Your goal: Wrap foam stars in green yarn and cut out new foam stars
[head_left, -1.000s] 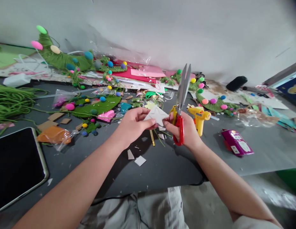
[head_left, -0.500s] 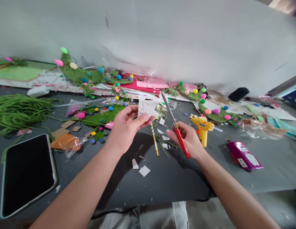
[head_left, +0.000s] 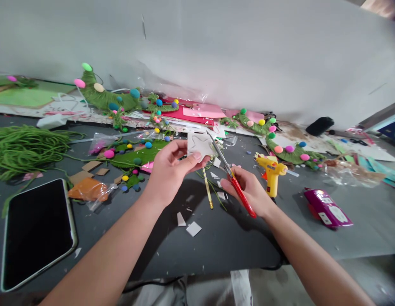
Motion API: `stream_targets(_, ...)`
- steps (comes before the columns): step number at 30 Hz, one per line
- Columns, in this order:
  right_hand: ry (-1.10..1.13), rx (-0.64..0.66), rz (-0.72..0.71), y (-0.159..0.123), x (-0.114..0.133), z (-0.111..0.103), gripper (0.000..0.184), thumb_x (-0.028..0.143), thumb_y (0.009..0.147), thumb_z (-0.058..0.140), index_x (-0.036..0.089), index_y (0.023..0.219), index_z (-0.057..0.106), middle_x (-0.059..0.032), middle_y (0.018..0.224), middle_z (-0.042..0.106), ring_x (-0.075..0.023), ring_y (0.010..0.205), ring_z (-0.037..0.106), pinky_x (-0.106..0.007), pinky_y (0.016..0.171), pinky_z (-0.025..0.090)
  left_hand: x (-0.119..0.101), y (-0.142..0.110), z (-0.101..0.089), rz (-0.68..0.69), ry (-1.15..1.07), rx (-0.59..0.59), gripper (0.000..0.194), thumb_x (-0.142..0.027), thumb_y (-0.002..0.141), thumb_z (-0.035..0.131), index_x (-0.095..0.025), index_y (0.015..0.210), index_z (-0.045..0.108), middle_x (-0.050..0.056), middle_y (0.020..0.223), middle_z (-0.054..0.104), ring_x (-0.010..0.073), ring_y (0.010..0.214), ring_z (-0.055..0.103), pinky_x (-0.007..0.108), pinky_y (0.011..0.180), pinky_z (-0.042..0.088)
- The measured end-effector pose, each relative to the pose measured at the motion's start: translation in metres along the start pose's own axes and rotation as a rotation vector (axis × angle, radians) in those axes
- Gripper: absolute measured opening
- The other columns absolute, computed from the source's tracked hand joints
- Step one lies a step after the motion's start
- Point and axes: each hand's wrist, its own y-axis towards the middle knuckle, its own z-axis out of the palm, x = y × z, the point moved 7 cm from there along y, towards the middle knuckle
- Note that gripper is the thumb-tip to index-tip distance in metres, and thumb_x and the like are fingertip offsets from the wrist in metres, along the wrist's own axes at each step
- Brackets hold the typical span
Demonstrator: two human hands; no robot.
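My left hand (head_left: 167, 172) pinches a small white card (head_left: 198, 143) with a star outline on it, thumb on the face turned to me. In my right hand (head_left: 248, 187) is a pair of scissors (head_left: 238, 187) with red handles, fingers closed around them. The blades point up and left, and their tips are at the card's right edge; whether they touch it I cannot tell. Below the card a patterned yellow pencil (head_left: 207, 191) lies on the dark table (head_left: 216, 242), beside white offcuts (head_left: 193, 229).
At the left are a tablet (head_left: 38, 233), green yarn (head_left: 28, 148) and an orange bag (head_left: 88, 190). A yellow glue gun (head_left: 272, 172) and a purple packet (head_left: 328, 207) lie to the right. Green wrapped shapes with coloured balls (head_left: 110, 97) line the back.
My right hand has let go of the card's edge and turned the scissors, bringing their tips leftward to the card. My left hand keeps the card. The whole view has shifted.
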Motion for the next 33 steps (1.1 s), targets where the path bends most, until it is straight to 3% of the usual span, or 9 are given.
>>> stream_targets(12, -0.036, 0.037, 0.007, -0.002, 0.009, 0.004, 0.058, 0.064, 0.089, 0.077, 0.023, 0.068, 0.041, 0.0067, 0.061, 0.037, -0.0108, 0.059, 0.034, -0.028, 0.056, 0.029, 0.006, -0.001, 0.002, -0.008, 0.036, 0.027, 0.021, -0.027, 0.087, 0.09, -0.02, 0.1, 0.076, 0.002, 0.1, 0.08, 0.0205, 0.094, 0.082, 0.029, 0.088, 0.069)
stream_targets(19, -0.085, -0.092, 0.021, -0.003, 0.005, -0.007, 0.065, 0.069, 0.088, 0.074, 0.023, 0.062, 0.035, 0.0065, 0.059, 0.029, -0.0096, 0.059, 0.025, -0.029, 0.054, 0.022, 0.005, 0.002, -0.002, -0.024, 0.006, -0.014, 0.021, -0.026, 0.086, 0.09, -0.02, 0.102, 0.078, 0.003, 0.1, 0.081, 0.0179, 0.092, 0.081, 0.026, 0.082, 0.066)
stream_targets(25, -0.101, -0.017, 0.011, -0.003, 0.009, -0.007, 0.059, 0.069, 0.089, 0.073, 0.024, 0.07, 0.039, 0.007, 0.064, 0.033, -0.0109, 0.062, 0.029, -0.028, 0.056, 0.025, -0.001, 0.006, -0.009, 0.014, -0.024, -0.097, 0.024, -0.028, 0.081, 0.094, -0.022, 0.101, 0.082, 0.001, 0.097, 0.081, 0.0112, 0.079, 0.076, 0.019, 0.069, 0.059)
stream_targets(33, -0.094, 0.073, 0.03, -0.003, 0.003, 0.0, 0.058, 0.064, 0.089, 0.077, 0.023, 0.07, 0.04, 0.007, 0.065, 0.034, -0.011, 0.063, 0.031, -0.028, 0.057, 0.025, -0.003, 0.008, -0.014, 0.073, 0.011, -0.104, 0.024, -0.026, 0.084, 0.091, -0.024, 0.106, 0.084, 0.002, 0.1, 0.078, 0.0117, 0.081, 0.072, 0.022, 0.073, 0.06)
